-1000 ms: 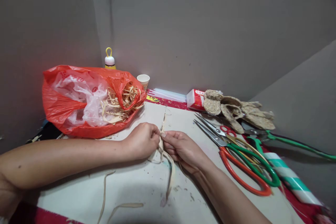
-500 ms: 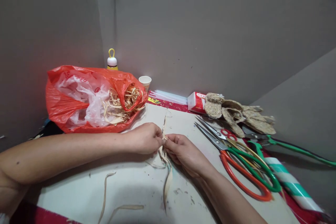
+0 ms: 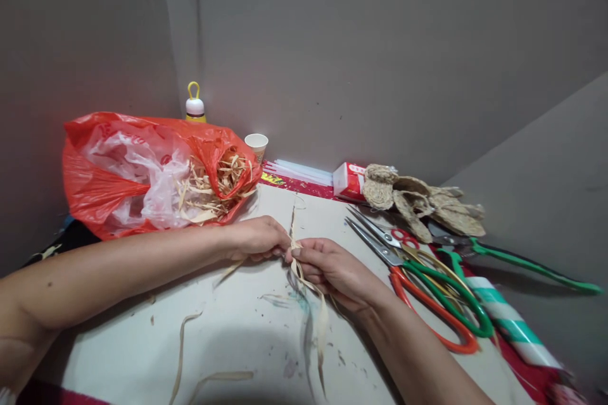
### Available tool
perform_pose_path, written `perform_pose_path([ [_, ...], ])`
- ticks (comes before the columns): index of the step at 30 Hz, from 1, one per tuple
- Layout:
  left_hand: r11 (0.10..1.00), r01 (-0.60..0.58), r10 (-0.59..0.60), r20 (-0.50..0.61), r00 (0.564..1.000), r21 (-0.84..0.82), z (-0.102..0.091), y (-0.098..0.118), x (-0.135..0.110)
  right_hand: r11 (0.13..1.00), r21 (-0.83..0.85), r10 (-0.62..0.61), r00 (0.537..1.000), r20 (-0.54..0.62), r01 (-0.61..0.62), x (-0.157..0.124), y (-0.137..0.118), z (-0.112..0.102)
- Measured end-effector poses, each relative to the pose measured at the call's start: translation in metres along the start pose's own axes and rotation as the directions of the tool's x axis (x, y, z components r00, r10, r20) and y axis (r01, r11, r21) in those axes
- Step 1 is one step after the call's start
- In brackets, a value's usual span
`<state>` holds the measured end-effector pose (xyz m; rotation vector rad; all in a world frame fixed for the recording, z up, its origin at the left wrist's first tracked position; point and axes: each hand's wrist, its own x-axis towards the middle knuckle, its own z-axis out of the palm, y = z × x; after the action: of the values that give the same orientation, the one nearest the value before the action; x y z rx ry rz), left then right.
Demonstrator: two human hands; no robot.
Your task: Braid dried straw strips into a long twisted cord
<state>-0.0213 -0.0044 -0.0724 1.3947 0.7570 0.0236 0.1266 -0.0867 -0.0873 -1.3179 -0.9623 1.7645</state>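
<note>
- Left hand [image 3: 261, 237] sits slightly farther up and left than half a second ago, and a strip end [image 3: 232, 269] now sticks out below its fingers, pointing down and left.
- Below the right hand [image 3: 332, 269], the trailing strip [image 3: 323, 329] hangs farther right than before.
- Left fingers are curled narrow around a strip; their exact grip is hidden by the hand itself.
- Right thumb and fingers pinch the lower end of the cord [image 3: 292, 226].
- The cord runs up from between the hands, over the middle of the white tabletop [image 3: 133, 361].
- Two loose strips lie nearer the person, one curved [image 3: 180, 354], one bent [image 3: 228, 376].
- On the left, a red bag [image 3: 99, 193] holds straw [image 3: 232, 168]; a cup [image 3: 256, 144] and a bottle [image 3: 194, 106] stand behind it.
- To the right lie large scissors [image 3: 394, 259], pruners [image 3: 522, 259] and a striped roll [image 3: 513, 323].
- Woven pieces [image 3: 380, 190] touch a box [image 3: 349, 183] at the back.
</note>
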Motion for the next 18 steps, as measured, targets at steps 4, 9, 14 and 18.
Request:
perform_pose_path([
  [4,0.971,-0.143,0.165,-0.101,0.981,0.189,0.001,-0.006,0.004,1.000,0.025,-0.004,1.000,0.024,0.003,0.001,0.000,-0.002],
  [9,0.964,-0.210,0.224,-0.067,0.972,0.162,0.000,-0.011,0.009,0.999,0.037,0.004,0.999,0.032,-0.005,0.000,-0.001,-0.004],
  [14,0.993,-0.113,0.112,0.015,0.994,0.040,-0.001,-0.008,0.006,0.998,-0.052,-0.024,1.000,-0.019,0.023,-0.001,-0.003,-0.003],
  [18,0.994,-0.072,0.079,0.085,0.993,-0.080,-0.004,-0.008,0.006,0.990,-0.134,-0.056,0.998,-0.039,0.051,-0.003,-0.004,0.000],
])
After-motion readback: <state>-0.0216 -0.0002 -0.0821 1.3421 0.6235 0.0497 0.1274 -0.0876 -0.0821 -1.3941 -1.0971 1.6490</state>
